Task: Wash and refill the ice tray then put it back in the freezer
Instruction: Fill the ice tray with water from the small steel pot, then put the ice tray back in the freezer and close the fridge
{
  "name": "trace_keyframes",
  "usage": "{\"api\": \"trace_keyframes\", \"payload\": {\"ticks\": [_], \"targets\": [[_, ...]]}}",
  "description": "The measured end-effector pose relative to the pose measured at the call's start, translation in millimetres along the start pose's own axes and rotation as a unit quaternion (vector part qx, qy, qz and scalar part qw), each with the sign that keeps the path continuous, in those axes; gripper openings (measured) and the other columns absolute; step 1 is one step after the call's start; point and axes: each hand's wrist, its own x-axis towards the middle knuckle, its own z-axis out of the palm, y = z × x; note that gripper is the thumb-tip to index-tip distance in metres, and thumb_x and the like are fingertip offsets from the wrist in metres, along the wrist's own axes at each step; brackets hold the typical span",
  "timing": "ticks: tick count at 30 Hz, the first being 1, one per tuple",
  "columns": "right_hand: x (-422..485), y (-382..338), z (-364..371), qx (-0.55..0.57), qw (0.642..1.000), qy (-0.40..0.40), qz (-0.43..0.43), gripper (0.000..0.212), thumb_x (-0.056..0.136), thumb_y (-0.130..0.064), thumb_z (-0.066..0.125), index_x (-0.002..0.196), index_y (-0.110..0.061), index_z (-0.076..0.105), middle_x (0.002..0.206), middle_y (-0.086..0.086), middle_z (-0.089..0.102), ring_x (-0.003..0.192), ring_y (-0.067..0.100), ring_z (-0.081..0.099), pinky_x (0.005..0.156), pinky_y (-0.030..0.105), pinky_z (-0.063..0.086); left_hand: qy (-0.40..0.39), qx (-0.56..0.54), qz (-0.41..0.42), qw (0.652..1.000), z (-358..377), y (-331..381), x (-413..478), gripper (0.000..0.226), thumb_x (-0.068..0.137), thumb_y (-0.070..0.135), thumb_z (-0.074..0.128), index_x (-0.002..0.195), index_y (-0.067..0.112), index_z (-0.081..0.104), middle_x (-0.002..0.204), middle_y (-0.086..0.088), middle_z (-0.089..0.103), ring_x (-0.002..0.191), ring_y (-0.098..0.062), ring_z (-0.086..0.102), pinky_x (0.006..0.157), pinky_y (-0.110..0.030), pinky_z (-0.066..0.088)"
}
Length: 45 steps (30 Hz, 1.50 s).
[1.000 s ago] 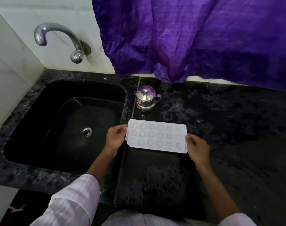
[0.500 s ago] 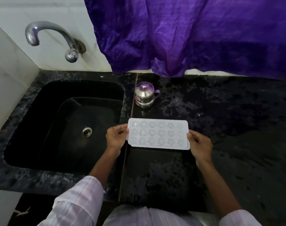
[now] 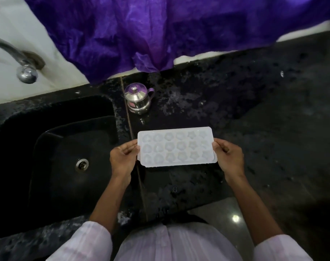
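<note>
A white plastic ice tray [image 3: 176,146] with three rows of shaped cups is held level over the black counter [image 3: 254,117], just right of the sink. My left hand [image 3: 122,159] grips its left short edge, thumb on top. My right hand [image 3: 229,157] grips the right short edge the same way. Whether the cups hold water cannot be told. The black sink [image 3: 53,147] with a round metal drain [image 3: 82,163] lies to the left. A chrome tap [image 3: 19,61] juts from the white wall above it.
A small steel pot with a purple lid [image 3: 138,98] stands on the counter behind the tray. A purple cloth [image 3: 160,31] hangs down the back wall to the counter. The counter's front edge and a bit of grey floor [image 3: 226,217] show below.
The view has tilted down and swung right, so the tap sits at the left edge. The tray stays in both hands and has come slightly toward me and rightward.
</note>
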Motion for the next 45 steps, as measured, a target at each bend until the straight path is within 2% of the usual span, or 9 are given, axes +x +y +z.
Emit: {"api": "trace_keyframes", "payload": {"ticks": [12,18,22,27,32,34,37,42,45], "targets": [[-134,49,-50,0.059,0.978,0.187,0.077,0.019,0.091,-0.019,0.062,0.103,-0.019,0.076,0.092,-0.008,0.076,0.087,0.01,0.072,0.083,0.041,0.06,-0.204,0.078,0.024,0.976,10,-2,-45,0.024,0.088,0.007,0.071,0.111,0.011,0.072,0.098,-0.001,0.077,0.086,-0.011,0.075,0.072,-0.025,0.061],[-212,82,-81,0.096,0.945,0.29,0.116,0.019,0.094,-0.017,0.06,0.106,-0.015,0.074,0.089,-0.008,0.076,0.081,0.006,0.072,0.066,0.023,0.055,-0.32,0.145,0.039,0.935,37,-9,-85,0.023,0.088,0.008,0.071,0.111,0.013,0.073,0.099,-0.001,0.077,0.089,-0.012,0.075,0.073,-0.026,0.059],[-264,111,-99,0.136,0.911,0.358,0.151,0.019,0.094,-0.021,0.06,0.106,-0.016,0.074,0.09,-0.004,0.077,0.083,0.014,0.074,0.07,0.036,0.06,-0.393,0.186,0.054,0.899,61,-17,-119,0.021,0.087,0.007,0.072,0.105,0.017,0.073,0.097,0.0,0.077,0.089,-0.012,0.075,0.074,-0.028,0.059],[-323,142,-122,0.174,0.856,0.444,0.2,0.018,0.093,-0.023,0.061,0.105,-0.018,0.074,0.091,-0.005,0.077,0.083,0.012,0.074,0.075,0.04,0.061,-0.465,0.24,0.074,0.849,99,-36,-173,0.025,0.087,0.007,0.072,0.111,0.012,0.073,0.101,-0.002,0.077,0.093,-0.015,0.074,0.08,-0.034,0.06],[-380,168,-147,0.204,0.794,0.521,0.237,0.018,0.092,-0.024,0.064,0.105,-0.018,0.074,0.09,-0.004,0.077,0.082,0.012,0.074,0.075,0.04,0.061,-0.542,0.28,0.108,0.785,134,-58,-234,0.024,0.088,0.006,0.07,0.11,0.016,0.073,0.098,0.002,0.077,0.09,-0.011,0.074,0.072,-0.023,0.06],[-399,177,-154,0.212,0.771,0.547,0.247,0.018,0.092,-0.023,0.063,0.105,-0.017,0.074,0.09,-0.004,0.077,0.083,0.012,0.073,0.075,0.038,0.061,-0.565,0.291,0.11,0.764,146,-66,-258,0.024,0.088,0.005,0.069,0.11,0.017,0.073,0.097,0.002,0.077,0.09,-0.011,0.074,0.073,-0.025,0.06],[-432,193,-163,0.233,0.727,0.591,0.26,0.016,0.092,-0.023,0.063,0.103,-0.018,0.074,0.089,-0.005,0.077,0.083,0.011,0.073,0.073,0.034,0.06,-0.602,0.31,0.124,0.726,164,-82,-300,0.027,0.089,0.005,0.069,0.114,0.015,0.072,0.1,0.002,0.076,0.093,-0.012,0.074,0.079,-0.03,0.059],[-479,212,-171,0.261,0.643,0.656,0.295,0.018,0.091,-0.027,0.063,0.104,-0.021,0.074,0.092,-0.008,0.076,0.085,0.008,0.073,0.077,0.037,0.061,-0.67,0.331,0.139,0.65,191,-104,-367,0.027,0.088,0.006,0.07,0.113,0.017,0.072,0.099,0.006,0.075,0.09,-0.008,0.074,0.069,-0.02,0.059],[-505,216,-173,0.274,0.585,0.696,0.313,0.019,0.091,-0.029,0.062,0.105,-0.022,0.073,0.093,-0.009,0.076,0.086,0.007,0.072,0.08,0.038,0.061,-0.71,0.346,0.142,0.596,207,-117,-407,0.026,0.088,0.006,0.07,0.112,0.017,0.072,0.1,0.004,0.076,0.091,-0.01,0.074,0.071,-0.022,0.06]]}}
